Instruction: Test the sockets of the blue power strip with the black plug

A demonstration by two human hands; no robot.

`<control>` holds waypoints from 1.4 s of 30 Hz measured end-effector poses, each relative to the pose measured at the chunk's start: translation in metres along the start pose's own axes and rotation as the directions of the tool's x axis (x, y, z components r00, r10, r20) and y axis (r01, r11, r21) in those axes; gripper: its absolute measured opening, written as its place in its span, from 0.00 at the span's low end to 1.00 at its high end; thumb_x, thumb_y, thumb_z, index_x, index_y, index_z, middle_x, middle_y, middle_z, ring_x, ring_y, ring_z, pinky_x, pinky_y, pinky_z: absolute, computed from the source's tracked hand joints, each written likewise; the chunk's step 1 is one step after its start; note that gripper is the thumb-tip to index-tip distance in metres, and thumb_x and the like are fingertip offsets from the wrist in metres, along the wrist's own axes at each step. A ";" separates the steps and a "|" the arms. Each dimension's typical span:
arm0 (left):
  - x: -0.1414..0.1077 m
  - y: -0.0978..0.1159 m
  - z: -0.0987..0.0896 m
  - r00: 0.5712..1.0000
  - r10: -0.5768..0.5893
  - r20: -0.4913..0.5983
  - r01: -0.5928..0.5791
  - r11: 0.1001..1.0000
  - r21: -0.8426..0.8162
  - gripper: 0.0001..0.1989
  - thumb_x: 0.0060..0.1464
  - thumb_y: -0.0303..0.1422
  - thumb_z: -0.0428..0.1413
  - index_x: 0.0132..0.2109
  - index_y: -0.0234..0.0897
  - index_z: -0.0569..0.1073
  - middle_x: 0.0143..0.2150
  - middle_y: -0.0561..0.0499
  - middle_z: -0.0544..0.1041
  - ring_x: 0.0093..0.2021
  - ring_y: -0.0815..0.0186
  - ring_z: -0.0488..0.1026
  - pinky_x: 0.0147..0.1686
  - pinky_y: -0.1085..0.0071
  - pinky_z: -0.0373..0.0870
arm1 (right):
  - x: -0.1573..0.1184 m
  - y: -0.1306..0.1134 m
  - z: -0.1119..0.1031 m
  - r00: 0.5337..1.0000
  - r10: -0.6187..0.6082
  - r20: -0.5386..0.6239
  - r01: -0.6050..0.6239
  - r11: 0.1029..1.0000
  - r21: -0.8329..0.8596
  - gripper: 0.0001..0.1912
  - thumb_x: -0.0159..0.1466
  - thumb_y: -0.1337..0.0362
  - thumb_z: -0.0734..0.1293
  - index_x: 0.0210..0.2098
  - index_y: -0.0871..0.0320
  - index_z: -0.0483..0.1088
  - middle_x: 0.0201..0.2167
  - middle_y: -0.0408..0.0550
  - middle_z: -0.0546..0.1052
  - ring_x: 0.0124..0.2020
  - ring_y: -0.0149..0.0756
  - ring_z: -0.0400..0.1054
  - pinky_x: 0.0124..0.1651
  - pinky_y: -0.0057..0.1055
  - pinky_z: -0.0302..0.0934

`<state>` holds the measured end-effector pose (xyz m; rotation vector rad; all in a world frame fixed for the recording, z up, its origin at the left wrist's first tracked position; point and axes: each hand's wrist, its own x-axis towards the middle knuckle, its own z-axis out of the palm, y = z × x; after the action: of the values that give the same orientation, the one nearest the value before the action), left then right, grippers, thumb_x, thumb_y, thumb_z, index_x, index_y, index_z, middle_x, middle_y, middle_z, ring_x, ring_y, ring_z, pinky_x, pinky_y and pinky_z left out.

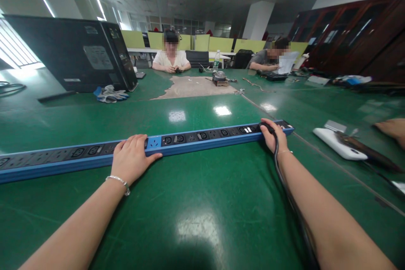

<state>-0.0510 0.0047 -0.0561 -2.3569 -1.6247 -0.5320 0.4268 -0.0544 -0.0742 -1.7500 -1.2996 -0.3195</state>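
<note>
A long blue power strip (202, 143) with a row of black sockets lies across the green table, running off the left edge of the view. My left hand (131, 158) rests over its middle, fingers curled on the far side and thumb along the near side, beside a blue socket (154, 143). Near the strip's right end, my right hand (272, 136) is closed on a black plug at the sockets; my fingers partly hide it. From there a black cable (286, 183) runs down along my right forearm to the bottom edge.
A black computer case (79, 55) and gloves (110, 94) are at the back left. Two people sit across the green table (196, 194), near a bottle (217, 60). On the right are a white device (338, 144) and another person's hand (392, 130).
</note>
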 end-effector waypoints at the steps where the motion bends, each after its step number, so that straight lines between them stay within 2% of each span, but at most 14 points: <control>1: 0.000 0.000 0.000 1.000 0.000 0.000 0.000 1.000 -0.002 0.33 0.48 0.54 0.50 0.54 0.34 0.64 0.54 0.37 0.70 0.56 0.52 0.64 0.54 0.55 0.55 | -0.001 0.000 0.001 1.000 0.008 -0.013 -0.008 1.000 -0.001 0.17 0.57 0.53 0.61 0.43 0.50 0.72 0.41 0.45 0.77 0.44 0.43 0.68 0.57 0.49 0.52; 6: 0.000 0.000 0.000 1.000 0.012 -0.005 -0.012 1.000 0.009 0.33 0.48 0.54 0.50 0.53 0.33 0.64 0.53 0.37 0.70 0.55 0.52 0.64 0.54 0.55 0.55 | -0.001 0.005 0.004 0.997 0.057 -0.043 -0.058 0.998 -0.028 0.17 0.55 0.52 0.61 0.39 0.51 0.74 0.40 0.48 0.77 0.46 0.45 0.68 0.57 0.50 0.52; 12: 0.000 -0.001 0.000 1.000 -0.001 0.008 0.001 1.000 0.015 0.33 0.48 0.54 0.49 0.54 0.33 0.63 0.53 0.37 0.70 0.55 0.51 0.64 0.54 0.56 0.55 | -0.001 0.010 0.005 0.999 0.039 -0.035 -0.040 0.999 -0.026 0.19 0.57 0.50 0.60 0.39 0.53 0.74 0.40 0.49 0.78 0.48 0.46 0.68 0.58 0.51 0.50; 19: 0.001 -0.002 0.001 1.000 0.016 0.006 -0.016 0.999 0.030 0.34 0.48 0.55 0.50 0.54 0.34 0.64 0.53 0.37 0.70 0.55 0.51 0.65 0.53 0.55 0.56 | 0.001 0.010 0.009 0.996 0.056 -0.065 -0.053 0.998 0.039 0.20 0.56 0.48 0.61 0.37 0.54 0.75 0.38 0.48 0.78 0.47 0.46 0.69 0.59 0.50 0.50; 20: 0.001 -0.002 0.001 1.000 0.017 0.005 -0.017 0.999 0.031 0.34 0.48 0.55 0.50 0.53 0.34 0.64 0.53 0.37 0.70 0.55 0.51 0.65 0.53 0.55 0.56 | 0.004 0.010 0.008 0.993 0.067 -0.100 -0.060 0.995 0.075 0.20 0.56 0.48 0.61 0.37 0.54 0.75 0.38 0.48 0.78 0.46 0.46 0.69 0.58 0.50 0.52; 22: 0.001 -0.003 0.002 1.000 0.018 0.003 -0.018 0.999 0.033 0.34 0.48 0.55 0.50 0.53 0.34 0.64 0.53 0.37 0.70 0.55 0.51 0.65 0.54 0.55 0.56 | 0.010 0.011 0.003 0.956 0.137 -0.261 -0.089 0.979 0.185 0.21 0.58 0.48 0.60 0.39 0.55 0.74 0.38 0.48 0.78 0.44 0.45 0.70 0.54 0.46 0.58; 24: 0.001 -0.003 0.002 1.000 0.022 0.003 -0.022 0.999 0.032 0.34 0.48 0.55 0.50 0.53 0.33 0.64 0.53 0.37 0.70 0.55 0.51 0.64 0.54 0.55 0.55 | 0.015 0.014 -0.002 0.871 0.240 -0.429 -0.110 0.946 0.306 0.22 0.60 0.49 0.57 0.41 0.57 0.73 0.38 0.48 0.77 0.43 0.43 0.71 0.49 0.42 0.63; 25: 0.001 -0.003 0.002 1.000 0.023 0.002 -0.023 0.999 0.031 0.34 0.48 0.55 0.50 0.53 0.33 0.63 0.54 0.36 0.70 0.55 0.51 0.64 0.54 0.55 0.55 | 0.017 0.017 -0.005 0.844 0.274 -0.461 -0.114 0.932 0.345 0.23 0.61 0.49 0.58 0.42 0.58 0.73 0.38 0.48 0.77 0.42 0.42 0.71 0.48 0.41 0.64; 26: 0.000 -0.003 0.003 1.000 0.024 0.000 -0.024 0.999 0.030 0.34 0.48 0.55 0.49 0.54 0.33 0.63 0.54 0.36 0.70 0.55 0.51 0.64 0.54 0.55 0.55 | 0.017 0.021 -0.007 0.848 0.286 -0.447 -0.121 0.924 0.363 0.22 0.60 0.49 0.59 0.41 0.58 0.74 0.38 0.48 0.77 0.42 0.42 0.71 0.48 0.40 0.64; 28: 0.000 -0.003 0.003 1.000 0.025 -0.003 -0.024 0.999 0.030 0.34 0.49 0.54 0.49 0.54 0.32 0.63 0.54 0.36 0.70 0.55 0.51 0.64 0.54 0.55 0.55 | 0.015 0.028 -0.010 0.897 0.267 -0.352 -0.136 0.925 0.356 0.20 0.58 0.50 0.62 0.39 0.58 0.74 0.38 0.48 0.78 0.42 0.42 0.71 0.50 0.39 0.63; 33: -0.001 -0.003 0.002 1.000 0.026 -0.008 -0.026 0.998 0.048 0.34 0.49 0.54 0.49 0.54 0.31 0.63 0.53 0.36 0.70 0.55 0.51 0.64 0.54 0.55 0.55 | 0.011 0.037 -0.012 0.976 0.169 -0.139 -0.140 0.970 0.198 0.19 0.59 0.50 0.60 0.40 0.55 0.74 0.39 0.47 0.77 0.45 0.43 0.69 0.52 0.42 0.60; 36: -0.001 -0.003 0.002 1.000 0.030 -0.007 -0.030 0.998 0.055 0.34 0.49 0.54 0.49 0.54 0.32 0.63 0.53 0.36 0.70 0.55 0.51 0.64 0.54 0.55 0.55 | 0.015 0.037 -0.013 0.989 0.143 -0.041 -0.138 0.984 0.112 0.20 0.59 0.49 0.59 0.41 0.54 0.74 0.40 0.48 0.77 0.45 0.43 0.69 0.52 0.44 0.59; 42: -0.001 -0.002 0.001 1.000 0.021 0.008 -0.021 0.999 0.050 0.34 0.49 0.55 0.47 0.54 0.31 0.63 0.54 0.36 0.70 0.55 0.51 0.64 0.55 0.55 0.55 | 0.019 0.040 -0.015 0.990 0.139 -0.022 -0.139 0.990 0.004 0.23 0.60 0.48 0.57 0.43 0.55 0.73 0.40 0.49 0.77 0.44 0.44 0.68 0.51 0.43 0.60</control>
<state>-0.0527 0.0048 -0.0570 -2.3403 -1.5953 -0.4739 0.4737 -0.0554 -0.0733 -1.8200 -1.1544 -0.2571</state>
